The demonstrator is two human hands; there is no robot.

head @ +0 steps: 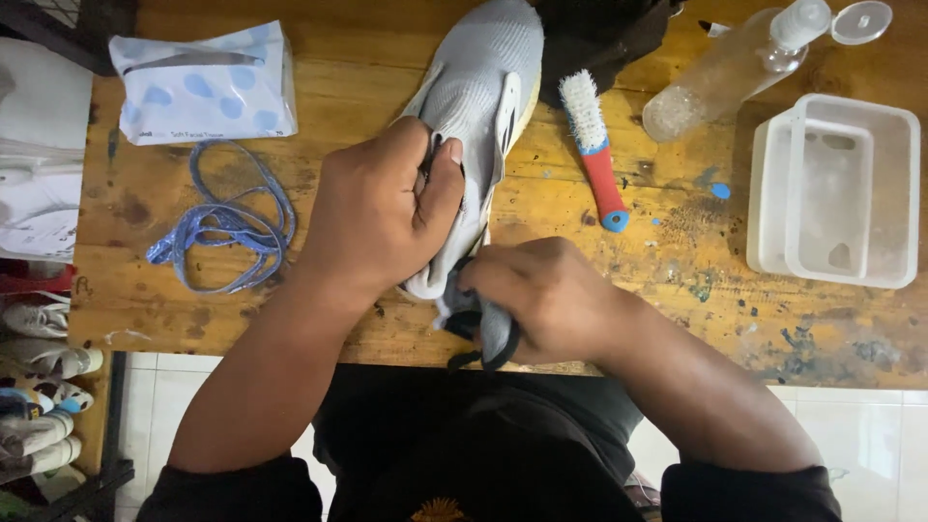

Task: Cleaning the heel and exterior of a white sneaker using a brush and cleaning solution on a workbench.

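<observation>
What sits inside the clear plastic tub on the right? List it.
The clear plastic tub holds a smaller clear container nested inside it, apparently empty. Whether anything lies beneath that inner container cannot be told.

surface: a worn wooden tabletop [677, 261], stained, with specks of blue and dark paint toward the right side
far left corner: a soft pack of tissues [205, 83], white with blue dots
left side: a tangle of blue-grey shoelaces [232, 220], just in front of the tissues
middle: a grey knit shoe [480, 87], toe toward the far edge, heel at the near edge
right of the shoe: a brush [594, 147] with white bristles and a red and blue handle, lying just beside it
far edge, right: a clear plastic bottle [735, 68] on its side, cap flipped open
right edge: two clear plastic tubs [836, 193], one nested in the other
far edge, middle: a dark cloth [599, 39]
</observation>
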